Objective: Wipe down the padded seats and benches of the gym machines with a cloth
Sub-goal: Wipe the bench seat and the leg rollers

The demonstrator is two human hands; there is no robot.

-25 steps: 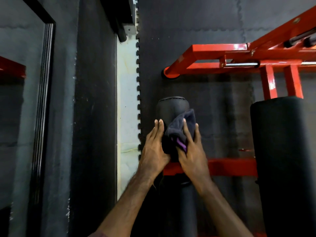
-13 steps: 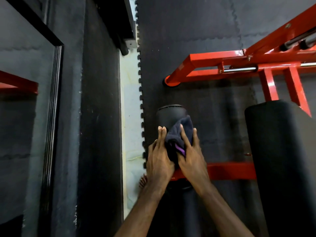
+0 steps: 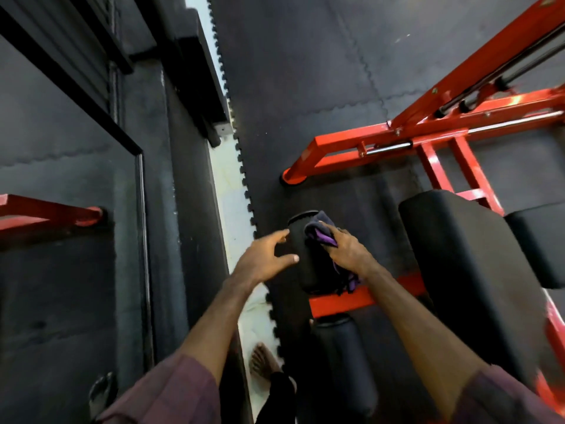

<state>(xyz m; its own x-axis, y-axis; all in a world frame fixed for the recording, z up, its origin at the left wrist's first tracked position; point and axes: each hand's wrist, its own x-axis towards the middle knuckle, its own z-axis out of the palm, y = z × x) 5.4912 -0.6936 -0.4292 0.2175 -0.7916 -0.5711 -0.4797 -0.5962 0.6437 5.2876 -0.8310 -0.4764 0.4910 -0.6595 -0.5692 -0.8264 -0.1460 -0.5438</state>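
Pressing a crumpled dark cloth (image 3: 319, 232) with purple edging onto the smooth black cylindrical roller pad (image 3: 305, 255), right hand (image 3: 347, 250) clenched around it, left hand (image 3: 263, 258) spread, fingertips beside the pad.

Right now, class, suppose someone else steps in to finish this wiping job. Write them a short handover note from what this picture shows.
Left hand: open, fingers spread beside the roller pad, holding nothing.
Right hand: shut on the cloth, pressing it onto the upper right side of that roller pad.
Place: the roller pad sits on the red frame; a second roller pad lies below the bar, the large bench pad to the right.
Done: cannot be judged from the picture.
Left: finish this roller, then the lower roller and bench pad.
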